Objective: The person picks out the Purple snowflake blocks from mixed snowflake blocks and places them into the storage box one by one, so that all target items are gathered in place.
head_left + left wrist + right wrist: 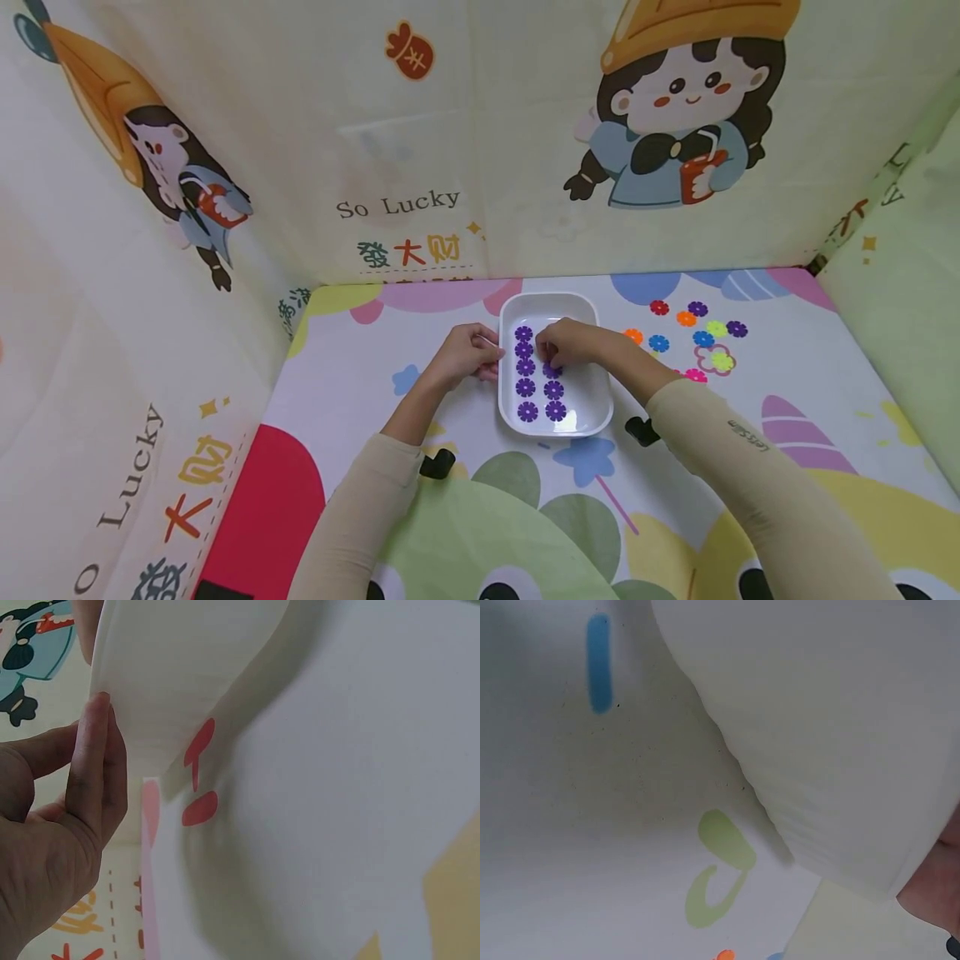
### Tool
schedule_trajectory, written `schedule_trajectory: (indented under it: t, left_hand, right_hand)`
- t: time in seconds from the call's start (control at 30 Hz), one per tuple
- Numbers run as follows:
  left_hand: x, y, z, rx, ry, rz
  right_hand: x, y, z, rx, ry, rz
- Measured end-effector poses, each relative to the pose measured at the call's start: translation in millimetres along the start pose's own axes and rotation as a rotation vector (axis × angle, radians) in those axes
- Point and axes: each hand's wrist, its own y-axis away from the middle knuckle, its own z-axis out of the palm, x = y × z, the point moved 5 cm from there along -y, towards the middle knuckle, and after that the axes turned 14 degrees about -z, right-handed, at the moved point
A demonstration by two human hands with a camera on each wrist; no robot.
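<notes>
A white tray [585,421] with rounded corners stands on the printed tabletop. Inside it lie purple flower-shaped pieces [526,387] in two columns, the left one longer than the right. My left hand [467,354] holds the tray's left edge; in the left wrist view, fingers [94,750] press against its white side. Over the inside of the tray, my right hand [573,342] has its fingers curled, pinching at the top piece [552,372] of the right column and partly covering it. From the right wrist, the tray's outer wall [840,750] hides most of that hand.
Loose flower-shaped pieces in red, orange [686,318], blue [658,342], yellow and purple [737,329] lie scattered right of the tray, beyond my right forearm. A printed cloth wall [525,233] rises behind the table, with others at both sides.
</notes>
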Motion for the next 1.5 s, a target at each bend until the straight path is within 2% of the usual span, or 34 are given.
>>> schedule_trajectory:
  t: [0.27,0.6,0.87,1.0,1.17,1.5]
  left_hand:
    - [-0.4,2.1,1.6,-0.014,0.025,0.013]
    - [-0.3,1.8,0.6,-0.012,0.021,0.001]
    - [1.3,2.3,-1.0,-0.007,0.015,0.006]
    - [1.5,2.4,-1.5,-0.003,0.014,0.003]
    - [1.3,1.9,0.2,-0.009,0.003,0.003]
    - [-0.2,1.7,0.3,0.005,-0.009,-0.003]
  right_hand:
    - [0.8,-3.2,1.7,0.013,0.03,-0.043]
    - [-2.9,-1.0,-0.3,0.009,0.022,-0.019]
    - [-8.7,5.7,-12.4,0.057,0.009,-0.064]
    - [-9.3,13.8,-19.4,0.118,-0.004,-0.099]
    - [-5.2,30.3,-23.9,0.237,-0.028,-0.115]
    - [0.7,75.2,-30.5,0.447,-0.099,-0.075]
